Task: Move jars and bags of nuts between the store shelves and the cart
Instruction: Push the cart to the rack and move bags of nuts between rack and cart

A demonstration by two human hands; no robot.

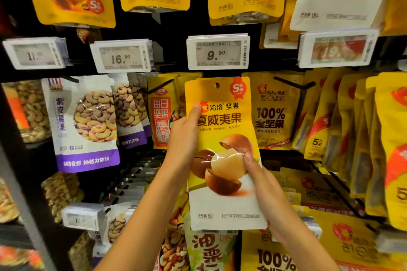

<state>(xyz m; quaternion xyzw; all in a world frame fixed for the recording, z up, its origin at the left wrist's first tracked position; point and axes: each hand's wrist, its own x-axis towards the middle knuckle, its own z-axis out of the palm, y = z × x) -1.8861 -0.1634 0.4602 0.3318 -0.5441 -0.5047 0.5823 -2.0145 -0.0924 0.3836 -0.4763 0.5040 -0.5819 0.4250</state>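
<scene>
At the far left of the store shelves, a white-and-purple cashew bag [84, 123] hung from a black peg, with more of the same behind it. Above it ran a row of price tags, one reading 16.80 [121, 56] and the next 9.90 [218, 51]. Right of the cashews, the left hand [184, 136] grasped the left edge of a yellow macadamia bag [222, 130], thumb laid over the front near the logo and fingers curled behind. The bag was held upright in front of the shelf, just under the 9.90 tag, its punched hole near the top. The right hand [261, 179] gripped the bag's right edge lower down, thumb pressing on the printed nut. Behind and to the right hung a yellow "100%" nut bag [274, 112], then a packed row of yellow pouches [361, 138] at the far right.
</scene>
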